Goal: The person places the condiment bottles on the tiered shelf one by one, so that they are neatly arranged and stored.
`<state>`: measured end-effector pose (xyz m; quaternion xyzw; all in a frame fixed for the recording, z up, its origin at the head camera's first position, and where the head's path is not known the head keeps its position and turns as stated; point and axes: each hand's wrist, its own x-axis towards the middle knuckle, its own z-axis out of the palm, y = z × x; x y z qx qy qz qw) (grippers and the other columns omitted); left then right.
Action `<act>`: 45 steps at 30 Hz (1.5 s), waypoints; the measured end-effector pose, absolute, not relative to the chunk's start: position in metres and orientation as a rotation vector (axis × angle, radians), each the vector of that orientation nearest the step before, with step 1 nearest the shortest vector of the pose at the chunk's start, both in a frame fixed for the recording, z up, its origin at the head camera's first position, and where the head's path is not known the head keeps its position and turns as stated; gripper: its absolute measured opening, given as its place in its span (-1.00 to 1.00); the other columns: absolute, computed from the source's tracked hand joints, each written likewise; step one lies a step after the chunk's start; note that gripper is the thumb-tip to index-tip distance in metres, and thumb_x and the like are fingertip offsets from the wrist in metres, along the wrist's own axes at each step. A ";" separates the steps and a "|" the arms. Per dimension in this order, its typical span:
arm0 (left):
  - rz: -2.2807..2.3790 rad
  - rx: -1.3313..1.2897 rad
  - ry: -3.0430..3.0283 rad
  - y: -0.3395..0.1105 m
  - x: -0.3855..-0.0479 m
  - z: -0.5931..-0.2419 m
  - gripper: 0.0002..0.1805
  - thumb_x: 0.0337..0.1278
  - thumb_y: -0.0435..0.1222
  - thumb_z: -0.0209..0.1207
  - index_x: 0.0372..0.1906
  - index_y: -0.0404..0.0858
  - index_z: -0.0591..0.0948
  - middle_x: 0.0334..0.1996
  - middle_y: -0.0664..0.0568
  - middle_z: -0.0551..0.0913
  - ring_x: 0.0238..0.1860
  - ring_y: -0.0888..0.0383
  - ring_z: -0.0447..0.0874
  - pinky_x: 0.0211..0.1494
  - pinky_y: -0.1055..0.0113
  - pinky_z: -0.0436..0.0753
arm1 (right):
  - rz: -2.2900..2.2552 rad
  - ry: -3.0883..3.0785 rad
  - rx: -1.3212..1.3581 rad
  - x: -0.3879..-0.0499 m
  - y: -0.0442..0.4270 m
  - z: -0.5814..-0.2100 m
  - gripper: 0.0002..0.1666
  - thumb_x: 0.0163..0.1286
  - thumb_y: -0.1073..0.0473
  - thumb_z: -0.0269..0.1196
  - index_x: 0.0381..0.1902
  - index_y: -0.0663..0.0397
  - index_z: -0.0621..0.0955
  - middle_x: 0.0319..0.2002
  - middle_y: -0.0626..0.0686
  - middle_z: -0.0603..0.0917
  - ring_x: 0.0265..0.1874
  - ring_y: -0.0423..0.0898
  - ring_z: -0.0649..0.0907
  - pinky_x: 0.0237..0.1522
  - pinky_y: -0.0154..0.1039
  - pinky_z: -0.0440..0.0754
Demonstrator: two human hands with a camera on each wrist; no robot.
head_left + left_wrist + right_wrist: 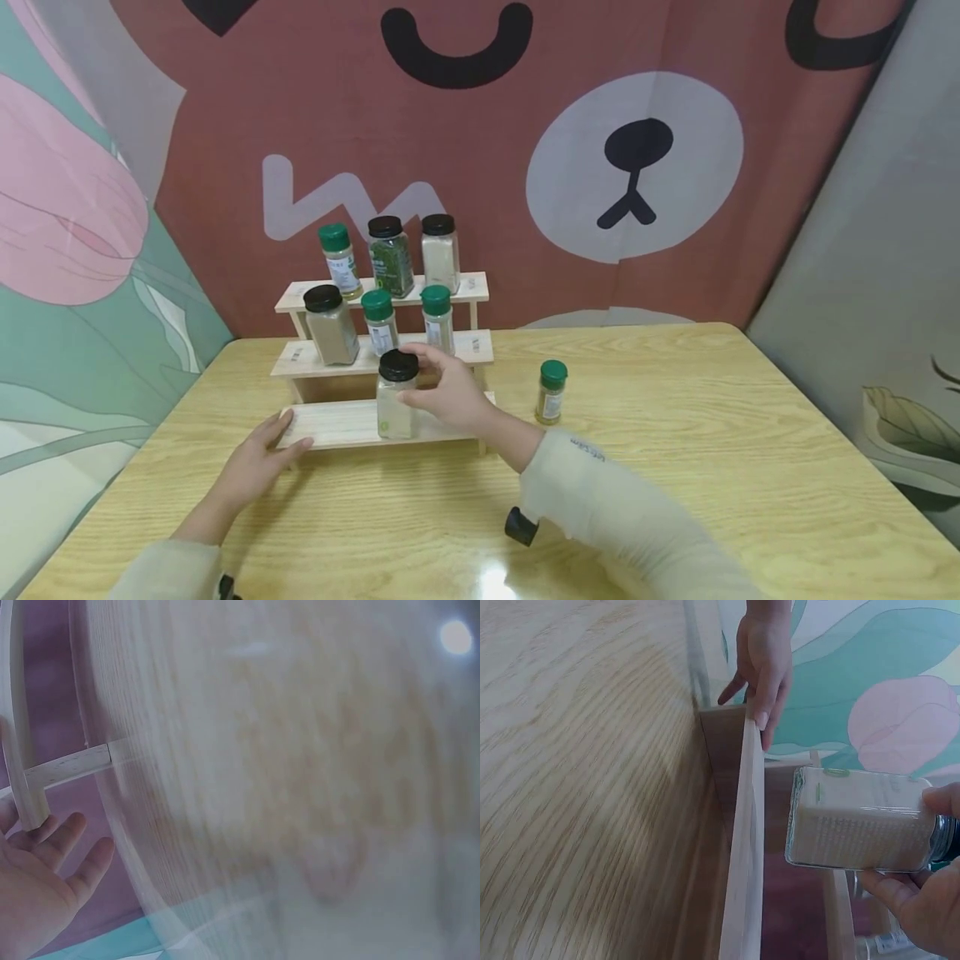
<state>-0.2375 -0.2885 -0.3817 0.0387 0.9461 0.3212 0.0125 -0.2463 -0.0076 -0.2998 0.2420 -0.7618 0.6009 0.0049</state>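
Observation:
In the head view my right hand grips a square clear spice jar with a black lid and pale powder inside. In the right wrist view a narrow gap shows between the jar's base and the lowest board of a three-tier wooden rack. My left hand holds the left end of that board, thumb on one side and fingers on the other. The left wrist view shows those fingers around the board's end.
On the top tier stand a green-lidded bottle and two black-lidded jars. The middle tier carries a black-lidded jar and two green-lidded bottles. Another green-lidded bottle stands on the table, right of the rack.

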 end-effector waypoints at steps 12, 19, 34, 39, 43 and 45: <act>0.968 0.134 2.976 -0.289 -0.238 -0.383 -0.13 0.05 0.10 -0.02 0.25 -0.47 0.02 0.20 -0.46 -0.05 0.16 -0.41 -0.13 0.11 -0.23 -0.04 | 1.826 -2.422 0.802 -0.276 -0.043 -0.326 -0.33 -0.08 0.37 0.34 0.07 0.04 0.44 -0.12 0.08 0.56 -0.18 -0.12 0.52 -0.28 -0.41 0.49; 0.954 0.092 2.932 -0.288 -0.237 -0.381 -0.09 0.04 0.15 -0.06 0.27 -0.44 -0.02 0.22 -0.45 -0.09 0.17 -0.41 -0.16 0.10 -0.26 -0.05 | 1.726 -2.466 0.808 -0.278 -0.055 -0.327 -0.36 -0.07 0.34 0.34 0.04 -0.03 0.46 -0.11 0.05 0.55 -0.22 -0.21 0.52 -0.35 -0.47 0.49; 0.969 0.125 2.954 -0.290 -0.238 -0.383 -0.12 0.06 0.11 -0.04 0.26 -0.45 -0.01 0.21 -0.46 -0.07 0.16 -0.42 -0.14 0.08 -0.26 -0.03 | 1.562 -2.523 0.839 -0.279 -0.075 -0.328 -0.36 -0.04 0.27 0.34 0.06 -0.08 0.44 -0.06 -0.01 0.53 -0.19 -0.21 0.49 -0.37 -0.49 0.44; 0.970 0.126 2.952 -0.291 -0.237 -0.382 -0.13 0.07 0.10 -0.05 0.26 -0.45 -0.01 0.21 -0.47 -0.08 0.16 -0.43 -0.14 0.07 -0.28 -0.03 | 1.509 -2.537 0.879 -0.279 -0.075 -0.329 -0.35 -0.02 0.23 0.34 0.08 -0.12 0.42 -0.02 -0.08 0.49 -0.13 -0.24 0.47 -0.22 -0.47 0.42; 0.977 0.151 2.967 -0.290 -0.237 -0.382 -0.14 0.07 0.08 -0.03 0.25 -0.48 0.01 0.19 -0.48 -0.05 0.15 -0.43 -0.12 0.08 -0.27 -0.02 | 1.484 -2.540 0.923 -0.278 -0.072 -0.330 -0.34 -0.03 0.20 0.35 0.08 -0.10 0.41 0.01 -0.11 0.47 -0.11 -0.25 0.46 -0.16 -0.48 0.40; 0.979 0.156 2.971 -0.290 -0.237 -0.382 -0.14 0.07 0.08 -0.03 0.24 -0.48 0.02 0.19 -0.49 -0.04 0.15 -0.43 -0.12 0.08 -0.26 -0.02 | 1.463 -2.540 0.940 -0.278 -0.071 -0.330 -0.33 -0.03 0.20 0.35 0.09 -0.09 0.40 0.01 -0.11 0.46 -0.12 -0.25 0.46 -0.17 -0.49 0.40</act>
